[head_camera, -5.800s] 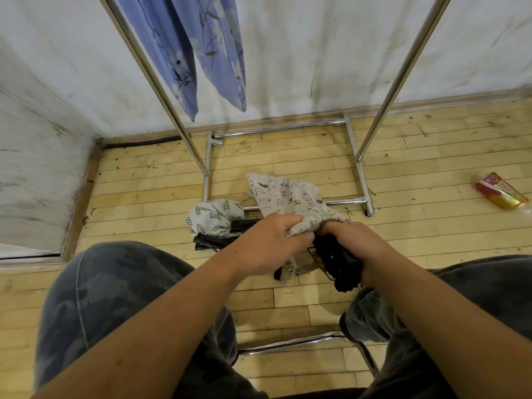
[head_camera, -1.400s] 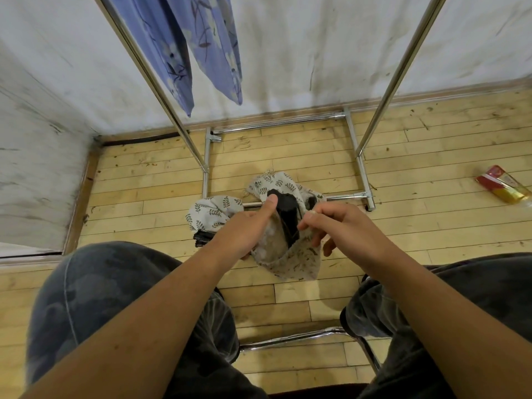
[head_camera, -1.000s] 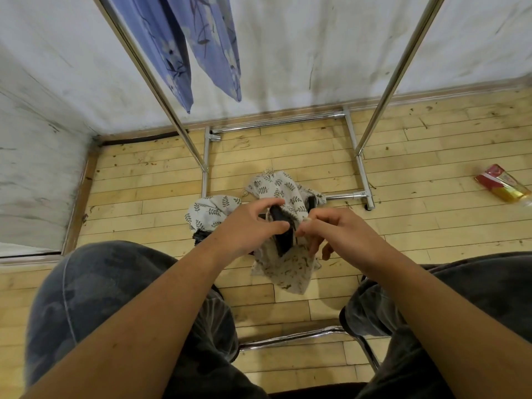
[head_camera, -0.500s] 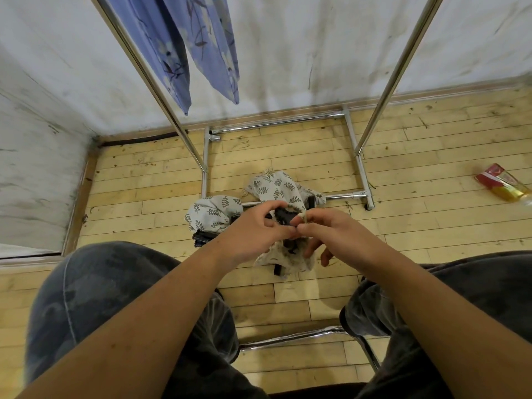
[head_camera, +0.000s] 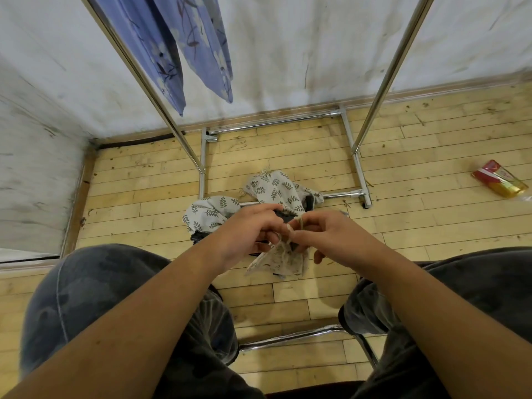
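My left hand (head_camera: 247, 234) is gripping the pouch (head_camera: 283, 262) at its neck, and my right hand (head_camera: 331, 237) is pinching the cord (head_camera: 299, 224). The pouch is hanging lengthwise just below, between them.

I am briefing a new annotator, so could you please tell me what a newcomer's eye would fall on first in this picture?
At centre, the left hand and right hand grip a small cloth pouch, the right pinching its drawstring. Behind them, leaf-print bags lie by the foot of a chrome rack. Blue floral cloth hangs top left; a red and gold packet lies far right.
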Tool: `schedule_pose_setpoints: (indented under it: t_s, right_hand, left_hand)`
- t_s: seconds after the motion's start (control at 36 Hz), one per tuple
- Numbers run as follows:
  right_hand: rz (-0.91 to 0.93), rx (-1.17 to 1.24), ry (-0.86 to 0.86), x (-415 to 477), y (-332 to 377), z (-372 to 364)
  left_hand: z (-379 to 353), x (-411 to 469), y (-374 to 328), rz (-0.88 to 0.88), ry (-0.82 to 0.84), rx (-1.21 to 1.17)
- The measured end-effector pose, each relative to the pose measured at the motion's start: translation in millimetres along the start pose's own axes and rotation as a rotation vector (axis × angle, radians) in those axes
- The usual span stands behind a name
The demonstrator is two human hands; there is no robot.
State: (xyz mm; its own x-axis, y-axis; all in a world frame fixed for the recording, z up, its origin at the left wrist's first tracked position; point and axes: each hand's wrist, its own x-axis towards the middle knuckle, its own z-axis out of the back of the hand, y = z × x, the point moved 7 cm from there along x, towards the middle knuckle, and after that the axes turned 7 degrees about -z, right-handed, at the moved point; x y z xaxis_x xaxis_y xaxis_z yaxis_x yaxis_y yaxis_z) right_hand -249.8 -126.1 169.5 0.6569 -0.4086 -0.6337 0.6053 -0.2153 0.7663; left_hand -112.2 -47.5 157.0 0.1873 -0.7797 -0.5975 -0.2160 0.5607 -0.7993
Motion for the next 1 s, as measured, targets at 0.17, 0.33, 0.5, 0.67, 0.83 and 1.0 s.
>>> schedule_pose_setpoints:
  t_s: [0.17,0.33,0.5,0.67,0.83,1.0]
  right_hand:
    - [0.015,-0.071,-0.066,3,-2,4]
    - [0.063,-0.118,-0.074,1,2,4]
    - [0.058,0.025,-0.064,1,4,7]
    - [0.034,0.079,-0.065,1,4,6]
    - [0.031,0.184,-0.079,0,4,11]
    - [0.095,0.0,-0.111,0,7,9]
  left_hand:
    - [0,0,-1,-0.002,-0.008,-0.007]
    - [1,-4,-7,-0.036,-0.025,0.013]
    - [6,-2,-9,-0.038,-0.073,0.081]
    - [10,-1,-12,-0.201,-0.163,0.474]
    - [10,4,-7,-0.219,-0.103,0.511]
    - [2,1,-10,-0.291,-0.038,0.553]
